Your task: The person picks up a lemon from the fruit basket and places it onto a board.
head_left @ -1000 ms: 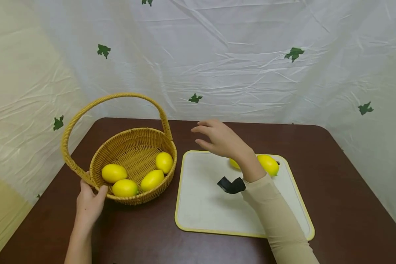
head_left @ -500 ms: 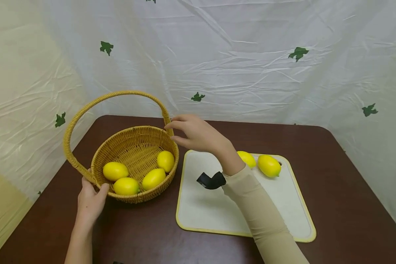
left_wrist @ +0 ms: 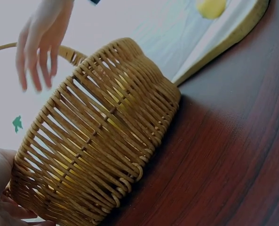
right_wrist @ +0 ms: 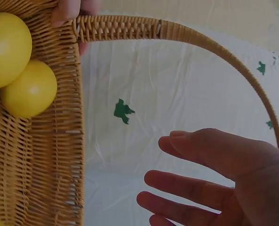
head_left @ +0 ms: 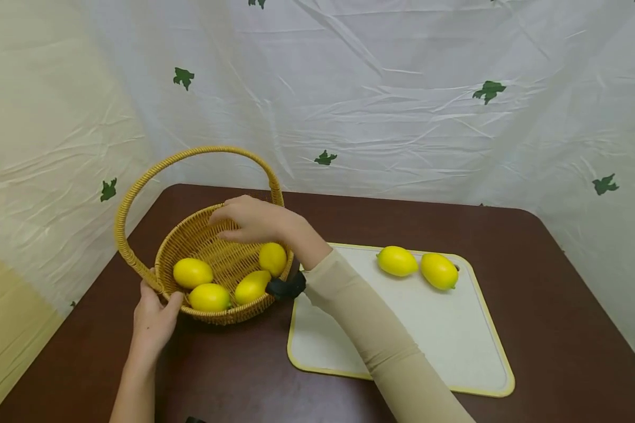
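A round wicker basket [head_left: 189, 239] with a tall arched handle stands on the left of the table, holding several yellow lemons [head_left: 193, 273]. At its near left side, my left hand [head_left: 154, 320] grips the rim at the foot of the handle, thumb on the near side. My right hand [head_left: 256, 220] hovers over the basket, under the arch, fingers loosely extended. Seen from the right wrist, that hand [right_wrist: 214, 183] holds nothing. Two more lemons, one [head_left: 397, 261] beside the other [head_left: 439, 271], lie at the back of a white cutting board [head_left: 455, 335].
The yellow-edged board lies right of the basket on a dark brown table [head_left: 550, 329]. White cloth [head_left: 402, 117] with green leaf shapes hangs behind and at the sides. A black strap-like piece [head_left: 286, 286] sits at my right wrist.
My right hand has moved left, from above the cutting board to over the basket, uncovering the lemons on the board. The left hand keeps its grip on the rim.
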